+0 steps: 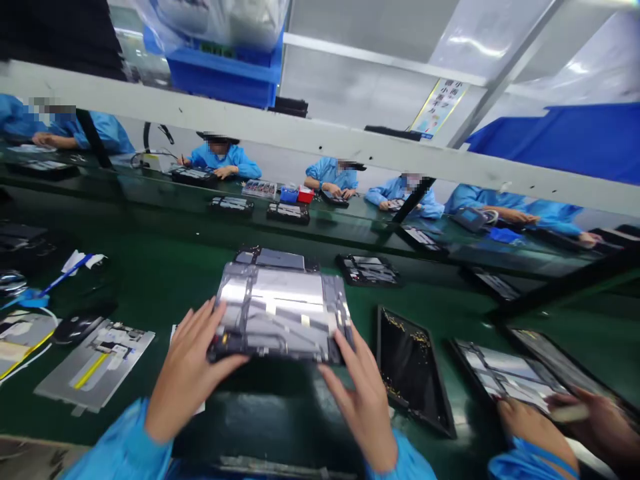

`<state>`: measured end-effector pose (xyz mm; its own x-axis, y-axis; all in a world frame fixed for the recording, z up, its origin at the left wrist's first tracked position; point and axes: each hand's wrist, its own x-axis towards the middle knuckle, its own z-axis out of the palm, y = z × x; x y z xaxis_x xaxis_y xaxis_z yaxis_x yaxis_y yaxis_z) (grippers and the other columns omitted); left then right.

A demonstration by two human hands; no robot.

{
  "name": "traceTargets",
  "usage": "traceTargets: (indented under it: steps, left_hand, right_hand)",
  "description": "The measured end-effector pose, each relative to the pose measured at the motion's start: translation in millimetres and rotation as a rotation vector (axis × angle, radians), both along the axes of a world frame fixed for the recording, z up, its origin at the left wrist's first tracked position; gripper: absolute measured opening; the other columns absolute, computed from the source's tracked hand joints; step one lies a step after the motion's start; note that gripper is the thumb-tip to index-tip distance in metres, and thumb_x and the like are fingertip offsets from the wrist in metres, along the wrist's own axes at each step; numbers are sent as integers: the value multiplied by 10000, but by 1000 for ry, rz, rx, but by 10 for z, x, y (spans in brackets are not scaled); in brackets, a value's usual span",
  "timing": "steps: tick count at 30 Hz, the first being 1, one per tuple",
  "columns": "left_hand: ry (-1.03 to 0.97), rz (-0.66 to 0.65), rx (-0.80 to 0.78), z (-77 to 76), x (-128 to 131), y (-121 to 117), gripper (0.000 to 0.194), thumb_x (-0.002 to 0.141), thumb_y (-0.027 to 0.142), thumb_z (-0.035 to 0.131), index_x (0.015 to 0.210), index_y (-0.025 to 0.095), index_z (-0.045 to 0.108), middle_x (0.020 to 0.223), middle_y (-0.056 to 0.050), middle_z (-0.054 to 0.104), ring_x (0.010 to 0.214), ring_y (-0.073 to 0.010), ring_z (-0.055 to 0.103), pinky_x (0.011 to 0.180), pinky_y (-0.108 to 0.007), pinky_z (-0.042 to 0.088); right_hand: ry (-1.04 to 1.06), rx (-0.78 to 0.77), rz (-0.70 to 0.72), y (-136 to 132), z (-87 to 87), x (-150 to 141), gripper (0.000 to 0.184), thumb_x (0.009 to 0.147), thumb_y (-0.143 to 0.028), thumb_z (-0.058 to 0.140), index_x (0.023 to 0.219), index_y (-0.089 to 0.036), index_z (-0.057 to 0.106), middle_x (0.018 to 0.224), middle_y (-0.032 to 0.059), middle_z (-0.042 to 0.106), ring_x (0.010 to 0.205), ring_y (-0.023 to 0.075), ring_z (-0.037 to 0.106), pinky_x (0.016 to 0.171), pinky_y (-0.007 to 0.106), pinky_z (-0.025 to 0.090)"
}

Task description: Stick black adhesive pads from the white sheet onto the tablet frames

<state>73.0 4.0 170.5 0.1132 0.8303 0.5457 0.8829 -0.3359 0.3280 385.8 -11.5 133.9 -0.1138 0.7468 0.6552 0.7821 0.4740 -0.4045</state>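
An opened tablet (285,303), its silver battery cells and dark frame showing, is tilted up above the green bench in front of me. My left hand (193,367) grips its left edge, fingers on top and thumb along the near side. At the right edge, my right hand (363,393) holds it the same way. Just behind lies another opened tablet (277,259), partly covered by the held one. A shallow black tray (413,367) with small gold-coloured bits along its sides lies to the right of my right hand.
Left on the bench is a flat grey panel (97,363) with a yellow strip, near a blue-handled tool (65,273). A co-worker's hands (537,427) work at a tablet on the right. Another opened tablet (367,269) lies farther back, below a white shelf beam (300,137).
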Motion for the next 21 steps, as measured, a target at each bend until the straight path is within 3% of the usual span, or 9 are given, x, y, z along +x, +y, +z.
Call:
traceTargets:
  steps: [2,4,7,11,12,14,16,18,21]
  left_hand:
    - [-78,-16,-72,167,-1,549,886,804,675,685,1533,254,411,1549,-108,491,1445,-334,441,1227,-523,318]
    - [-194,-60,-180,233,-14,1029,925,729,658,753,1488,209,476,1542,-135,493,1460,-345,416,1231,-498,316]
    - [-295,-116,-269,127,-81,1400,943,699,628,766,1485,205,459,1533,-145,497,1449,-341,432,1226,-492,323]
    - [-462,-78,-324,-333,-239,1215,1051,800,520,706,1602,201,105,1622,-201,315,1438,-318,445,1147,-474,427]
    - [-503,-60,-415,-463,-262,1115,1030,827,466,688,1604,211,63,1614,-213,311,1398,-318,488,1100,-475,469]
    - [-471,-26,-520,-692,-256,957,1000,725,328,786,1556,145,261,1422,-250,519,1094,-320,676,887,-469,585]
    - [-432,-22,-579,-850,-196,929,941,576,185,865,1429,116,474,1221,-188,637,858,-264,702,746,-411,605]
    - [-399,-16,-580,-930,-130,1036,710,594,106,829,1269,152,614,1187,-129,647,952,-249,680,835,-384,586]
    - [-352,-13,-565,-954,-91,1317,505,681,129,811,1161,167,658,1209,-97,637,1145,-258,608,985,-411,522]
  right_hand:
    - [63,16,-7,483,134,-86,589,988,-391,608,1539,-288,424,1598,117,403,1441,325,443,1136,517,455]
    - [116,-13,-23,909,161,-164,567,983,-490,584,1492,-255,498,1557,144,458,1426,331,460,1143,530,440]
    - [184,-83,-3,1261,35,-201,602,965,-568,564,1460,-228,532,1514,160,510,1420,337,467,1147,541,427]
    - [381,-148,14,1200,-472,-7,958,881,-561,682,1615,-211,177,1588,174,407,1379,309,524,1081,481,503]
    - [398,-179,-5,1162,-655,71,964,863,-574,687,1605,-191,205,1562,185,443,1341,319,561,1036,483,534]
    - [323,-249,12,1155,-1042,216,862,784,-594,721,1475,-154,451,1386,185,622,1221,359,644,987,520,554]
    - [281,-317,54,1268,-1372,302,644,742,-576,708,1244,-179,636,1175,155,734,1079,376,701,941,541,566]
    - [291,-362,105,1457,-1569,318,473,731,-566,668,1047,-216,691,1034,139,767,977,373,725,885,523,584]
    - [312,-402,124,1753,-1616,273,415,671,-580,673,915,-245,684,940,127,775,902,368,734,820,490,595]
